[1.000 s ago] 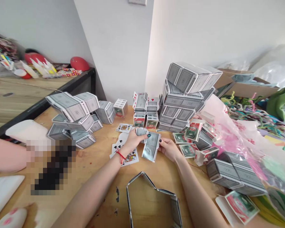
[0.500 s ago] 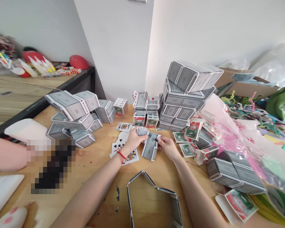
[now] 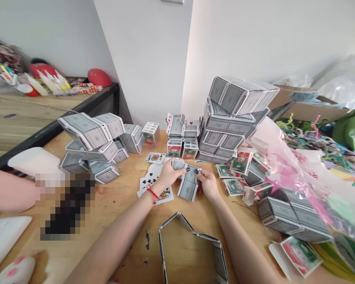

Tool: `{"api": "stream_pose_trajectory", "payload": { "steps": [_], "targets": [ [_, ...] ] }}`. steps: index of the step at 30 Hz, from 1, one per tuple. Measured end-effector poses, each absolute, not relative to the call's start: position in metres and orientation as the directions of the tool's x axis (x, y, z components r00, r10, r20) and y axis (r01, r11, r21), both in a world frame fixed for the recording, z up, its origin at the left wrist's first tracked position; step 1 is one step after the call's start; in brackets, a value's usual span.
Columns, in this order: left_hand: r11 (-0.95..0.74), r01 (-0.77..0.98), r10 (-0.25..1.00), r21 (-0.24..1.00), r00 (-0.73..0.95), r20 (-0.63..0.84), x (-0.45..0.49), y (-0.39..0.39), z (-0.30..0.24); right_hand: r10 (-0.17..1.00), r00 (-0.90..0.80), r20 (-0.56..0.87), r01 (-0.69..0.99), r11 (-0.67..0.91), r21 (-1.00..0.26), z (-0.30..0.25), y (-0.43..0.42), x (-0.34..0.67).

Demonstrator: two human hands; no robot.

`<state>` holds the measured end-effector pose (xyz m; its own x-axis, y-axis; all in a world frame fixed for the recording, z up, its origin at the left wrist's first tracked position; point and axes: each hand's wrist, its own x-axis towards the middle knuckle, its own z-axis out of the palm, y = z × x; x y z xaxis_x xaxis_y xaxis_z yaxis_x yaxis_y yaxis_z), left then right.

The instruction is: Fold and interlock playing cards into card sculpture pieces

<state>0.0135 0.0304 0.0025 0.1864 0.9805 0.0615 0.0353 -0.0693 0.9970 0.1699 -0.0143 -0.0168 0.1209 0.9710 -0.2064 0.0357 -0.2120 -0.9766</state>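
Note:
My left hand [image 3: 167,174] and my right hand [image 3: 206,182] both pinch a folded piece of grey-backed playing cards [image 3: 188,184] just above the wooden table [image 3: 115,209]. The left fingers also close on a small folded card part [image 3: 177,163] at the piece's top. Loose face-up cards [image 3: 154,185] lie under my left wrist, which wears a red string. Near me stands a house-shaped frame made of cards [image 3: 192,252].
Stacks of card-built boxes stand at the left [image 3: 90,144] and at the back right [image 3: 232,118]; small card cubes [image 3: 180,138] sit by the wall. Card packs [image 3: 238,173] and a pink plastic bag [image 3: 286,165] lie at the right. Another person's arm [image 3: 8,189] rests at the left.
The folded card piece has tilted and narrowed between my hands; my right hand moved slightly left and closer to my left hand. The view shifted a little.

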Motion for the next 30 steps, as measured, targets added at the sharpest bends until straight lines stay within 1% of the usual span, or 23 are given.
{"api": "stream_pose_trajectory", "payload": {
  "steps": [2, 7, 10, 14, 16, 19, 21, 24, 27, 30],
  "targets": [
    [-0.053, 0.024, 0.980, 0.998, 0.193, 0.047, 0.014, 0.031, 0.002, 0.973, 0.137, -0.185, 0.026, -0.190, -0.981, -0.016, -0.014, 0.170],
    [-0.064, 0.022, 0.975, 0.998, 0.212, 0.058, 0.015, 0.032, 0.001, 0.993, 0.103, -0.052, -0.053, -0.047, -0.997, -0.015, -0.011, 0.177],
    [-0.082, 0.046, 0.973, 0.996, 0.219, 0.070, 0.016, 0.031, 0.000, 0.992, 0.113, -0.048, -0.053, -0.042, -0.998, -0.016, -0.010, 0.179],
    [-0.081, 0.038, 0.971, 0.996, 0.228, 0.070, 0.017, 0.030, -0.002, 0.980, 0.189, -0.064, 0.020, -0.069, -0.997, -0.016, -0.010, 0.178],
    [-0.072, 0.020, 0.971, 0.997, 0.230, 0.065, 0.016, 0.031, -0.002, 0.980, 0.184, -0.077, 0.040, -0.085, -0.996, -0.015, -0.011, 0.178],
    [-0.057, -0.010, 0.972, 0.998, 0.227, 0.058, 0.015, 0.033, -0.002, 0.995, 0.057, -0.078, 0.014, -0.079, -0.997, -0.012, -0.011, 0.184],
    [-0.044, -0.034, 0.975, 0.998, 0.215, 0.050, 0.014, 0.035, -0.002, 0.995, -0.060, -0.078, -0.048, -0.081, -0.996, -0.011, -0.011, 0.189],
    [-0.007, -0.076, 0.984, 0.997, 0.179, 0.021, 0.013, 0.036, -0.001, 0.975, -0.196, -0.104, -0.144, -0.133, -0.981, -0.012, -0.011, 0.195],
    [0.016, -0.090, 0.987, 0.996, 0.159, -0.001, 0.014, 0.036, -0.002, 0.959, -0.246, -0.138, -0.163, -0.181, -0.970, -0.015, -0.009, 0.196],
    [-0.015, -0.067, 0.987, 0.998, 0.158, 0.025, 0.015, 0.035, -0.003, 0.962, -0.229, -0.148, -0.117, -0.179, -0.977, -0.018, -0.007, 0.194]
  ]
}}
